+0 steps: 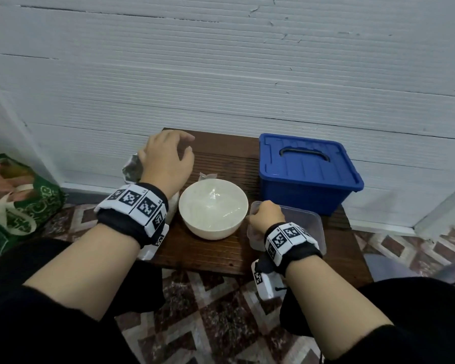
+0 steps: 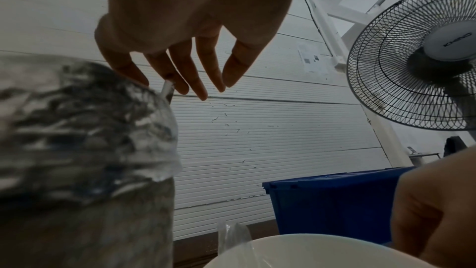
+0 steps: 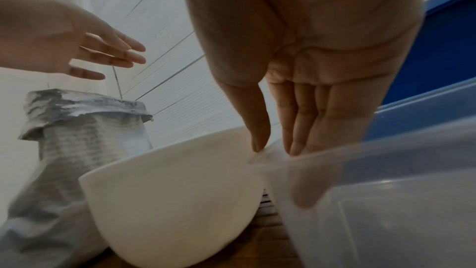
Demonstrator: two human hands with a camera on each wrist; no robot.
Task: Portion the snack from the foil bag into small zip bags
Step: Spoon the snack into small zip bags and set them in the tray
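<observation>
Foil bag (image 1: 132, 168) stood at centre left under the spread, empty left hand (image 1: 166, 158); right hand (image 1: 265, 215) pinched the clear tub's (image 1: 310, 216) corner. Gripping the bag's rolled top firmly would steady pouring.

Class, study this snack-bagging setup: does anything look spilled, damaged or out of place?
Nothing is spilled. The foil bag stands upright beside the bowl, its top crumpled and folded over, with a thin stick poking up from it. The blue box is lidded, and the table looks tidy.
</observation>
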